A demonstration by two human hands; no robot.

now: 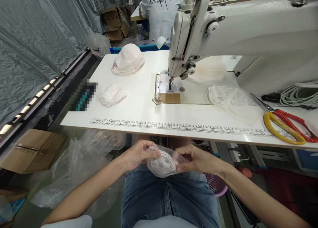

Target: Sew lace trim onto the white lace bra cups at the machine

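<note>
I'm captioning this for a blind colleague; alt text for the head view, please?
A person's left hand and right hand hold lace-edged white fabric above their lap, before a white table. It bears a sewing machine, scissors at the right and pale fabric pieces.

A sewing workshop: 1 sewing machine (238,32) stands on a table (146,110) marked with a ruler (174,126), 1 pair of scissors (285,127) near its edge and lace (160,168) on and before it. Boxes (34,150) and plastic bags (74,178) crowd the floor; 1 other person (162,19) is beyond.
</note>
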